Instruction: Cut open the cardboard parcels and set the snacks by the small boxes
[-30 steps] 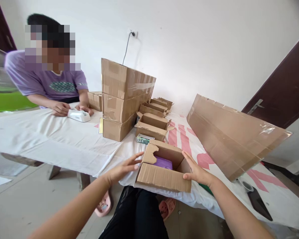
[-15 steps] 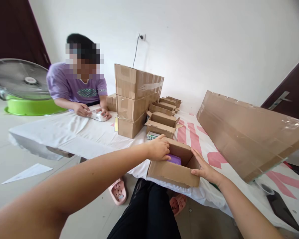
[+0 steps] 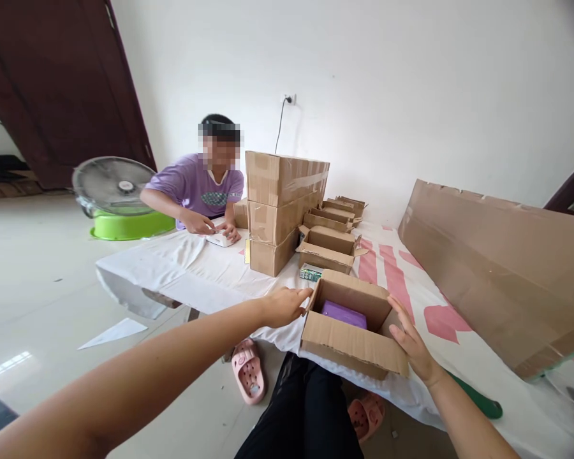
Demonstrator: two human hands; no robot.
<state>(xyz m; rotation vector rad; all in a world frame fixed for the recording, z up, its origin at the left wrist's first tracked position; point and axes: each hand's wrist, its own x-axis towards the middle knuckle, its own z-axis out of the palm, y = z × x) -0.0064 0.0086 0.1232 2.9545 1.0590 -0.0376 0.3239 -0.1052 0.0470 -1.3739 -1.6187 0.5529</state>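
Observation:
An open cardboard box (image 3: 354, 341) sits at the near edge of the cloth-covered table, its flaps spread. Inside it lies a purple packet (image 3: 344, 315). My left hand (image 3: 287, 306) is at the box's left side, fingers stretched out against or close to its left edge. On the opposite side, my right hand (image 3: 410, 338) rests with fingers spread along the right edge. Neither hand has closed on anything. Just behind the box stands a small green-and-white carton (image 3: 310, 273).
Taped boxes (image 3: 264, 220) are stacked behind, beside a row of open boxes (image 3: 328, 245). A long cardboard panel (image 3: 497, 274) stands at right. A green-handled item (image 3: 478, 395) lies by my right forearm. Across the table a person (image 3: 196, 188) handles a white object (image 3: 219, 238).
My left hand has come out of the box to its left side, uncovering more of the purple packet. My right hand stays at the right edge. The view has swung left.

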